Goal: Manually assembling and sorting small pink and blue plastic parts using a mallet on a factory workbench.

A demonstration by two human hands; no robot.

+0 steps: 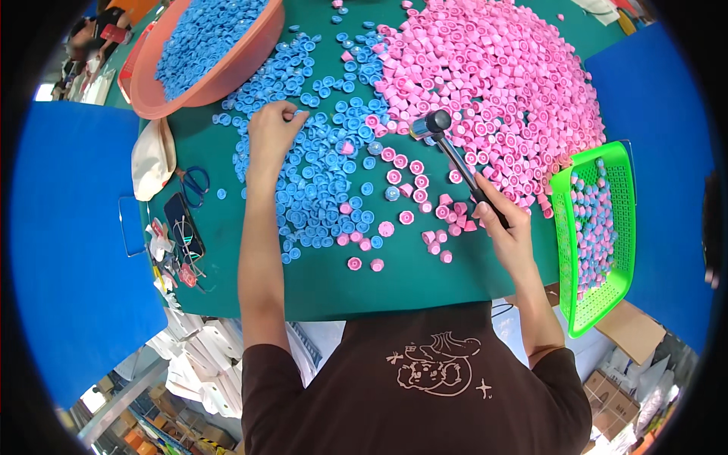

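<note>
My right hand (506, 225) is wrapped round the black handle of a small mallet (457, 161). The mallet's round dark head is held over the table between the blue and pink pieces. My left hand (271, 140) is over the spread of small blue plastic caps (318, 171), thumb and fingertips drawn together. Whatever may be between those fingertips is too small or hidden to make out. Small pink cup-shaped pieces (493, 76) form a big heap at the far right. Several loose pink cups (406, 218) lie between my hands, some with their hollow side up.
A tilted orange basin (148, 91) full of blue caps stands at the far left. At the right edge is a green basket (599, 303) with joined pink-and-blue pieces. A phone (183, 224), glasses and a white pouch (153, 159) lie along the left edge of the green table (318, 292).
</note>
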